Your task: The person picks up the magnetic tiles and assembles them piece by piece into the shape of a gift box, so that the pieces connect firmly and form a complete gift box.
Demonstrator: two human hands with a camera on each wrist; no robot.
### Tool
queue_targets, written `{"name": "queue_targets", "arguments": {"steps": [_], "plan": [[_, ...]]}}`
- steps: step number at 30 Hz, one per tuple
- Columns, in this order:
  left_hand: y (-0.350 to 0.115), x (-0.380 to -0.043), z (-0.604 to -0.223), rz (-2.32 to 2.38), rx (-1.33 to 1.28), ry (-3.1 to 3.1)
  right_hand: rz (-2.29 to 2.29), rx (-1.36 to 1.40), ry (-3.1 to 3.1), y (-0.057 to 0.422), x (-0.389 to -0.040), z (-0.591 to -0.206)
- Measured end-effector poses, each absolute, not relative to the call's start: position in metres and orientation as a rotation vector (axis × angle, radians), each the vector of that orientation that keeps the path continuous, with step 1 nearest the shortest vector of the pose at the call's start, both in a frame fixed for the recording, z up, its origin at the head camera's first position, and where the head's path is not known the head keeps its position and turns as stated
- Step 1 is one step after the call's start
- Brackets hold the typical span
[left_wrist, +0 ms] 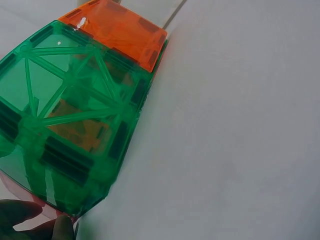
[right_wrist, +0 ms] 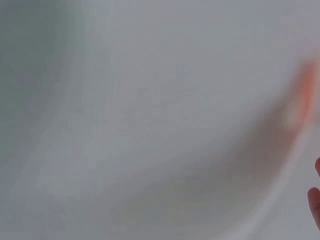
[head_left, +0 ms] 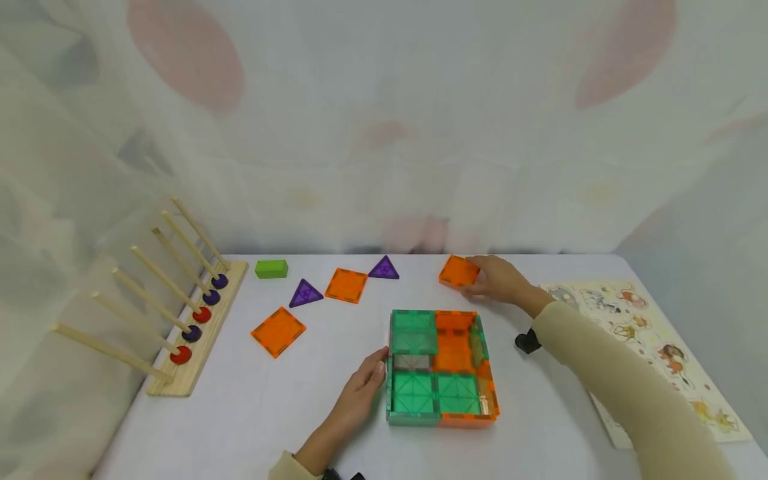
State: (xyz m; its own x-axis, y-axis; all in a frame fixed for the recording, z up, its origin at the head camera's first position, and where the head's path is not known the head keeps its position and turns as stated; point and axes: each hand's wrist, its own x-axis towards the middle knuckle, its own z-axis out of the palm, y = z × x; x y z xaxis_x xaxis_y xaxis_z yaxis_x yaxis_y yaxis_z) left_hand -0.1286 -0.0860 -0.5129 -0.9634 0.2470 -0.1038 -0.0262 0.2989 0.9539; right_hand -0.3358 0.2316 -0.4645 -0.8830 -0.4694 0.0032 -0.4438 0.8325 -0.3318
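A low box of green and orange see-through magnetic tiles [head_left: 414, 393] stands on the table, its top partly covered by a green square tile [head_left: 414, 331]. My left hand [head_left: 354, 400] rests against the box's left wall with its fingertips. In the left wrist view, those fingers [left_wrist: 30, 220] touch the lower corner of the green side. Beyond the box, my right hand [head_left: 495, 280] pinches an orange square tile [head_left: 459, 272] by its right edge. The right wrist view is mostly blurred, with just fingertips [right_wrist: 314, 197] at its right edge; the tile's hold is unclear there.
Two orange square tiles [head_left: 347, 285], two purple triangle tiles [head_left: 306, 293] and a green block [head_left: 271, 269] lie to the back left. A wooden peg rack [head_left: 204, 347] with red and purple beads stands at far left. An animal puzzle board [head_left: 648, 347] lies at right.
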Motion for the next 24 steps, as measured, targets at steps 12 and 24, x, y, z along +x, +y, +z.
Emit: {"name": "queue_targets", "arguments": {"steps": [12,24], "plan": [[-0.087,-0.127,-0.514,1.699,0.175,2.378,-0.600,-1.382,2.764,0.236,-0.231,-0.399],[-0.083,-0.128,-0.516,1.743,0.198,2.343,-0.579,-1.330,2.716,0.234,-0.217,-0.425]]}}
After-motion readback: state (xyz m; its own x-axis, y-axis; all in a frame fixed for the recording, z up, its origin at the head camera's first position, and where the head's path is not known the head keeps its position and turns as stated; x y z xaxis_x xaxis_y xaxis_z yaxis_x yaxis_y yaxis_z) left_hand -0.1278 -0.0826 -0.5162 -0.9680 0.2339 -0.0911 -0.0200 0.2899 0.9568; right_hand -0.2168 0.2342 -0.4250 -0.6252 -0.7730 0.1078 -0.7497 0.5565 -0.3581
